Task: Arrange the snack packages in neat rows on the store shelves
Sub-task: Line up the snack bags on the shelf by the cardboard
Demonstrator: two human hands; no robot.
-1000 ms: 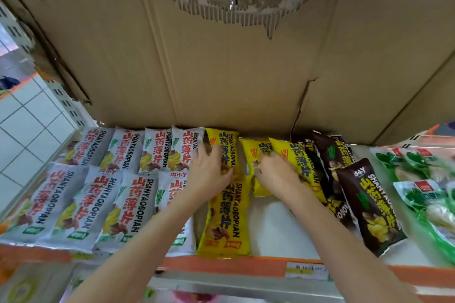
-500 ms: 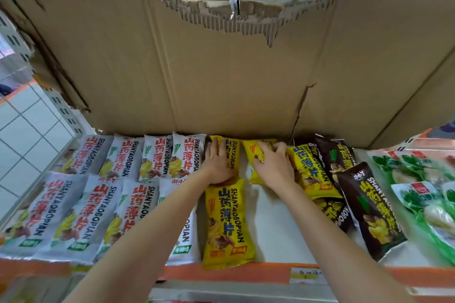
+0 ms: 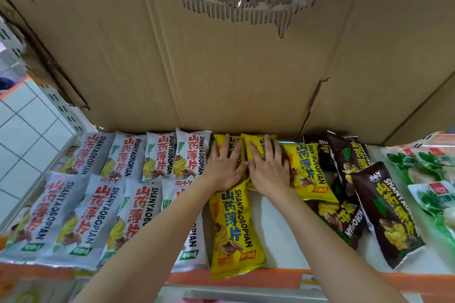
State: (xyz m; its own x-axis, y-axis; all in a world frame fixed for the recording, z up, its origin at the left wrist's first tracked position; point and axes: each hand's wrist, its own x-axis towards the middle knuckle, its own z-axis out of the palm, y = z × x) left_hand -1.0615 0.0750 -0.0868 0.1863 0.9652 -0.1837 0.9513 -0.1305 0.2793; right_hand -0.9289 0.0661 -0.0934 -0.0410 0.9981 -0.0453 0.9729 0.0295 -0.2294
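White snack packs lie in two rows on the left of the shelf. Yellow packs fill the middle. My left hand presses flat on a back-row yellow pack, fingers straight. My right hand lies flat on the yellow pack beside it, thumbs nearly touching. A third yellow pack lies angled to the right. One long yellow pack reaches the shelf's front edge. Dark brown packs lie skewed further right.
A torn cardboard sheet stands as the back wall. Green-and-white bags sit at the far right. An orange price strip runs along the shelf front. Bare white shelf shows in front of my right hand. Tiled floor lies to the left.
Both hands have slid further back and come together, pushing the two back-row yellow packs side by side against the cardboard. The right hand's pack now lies straighter.
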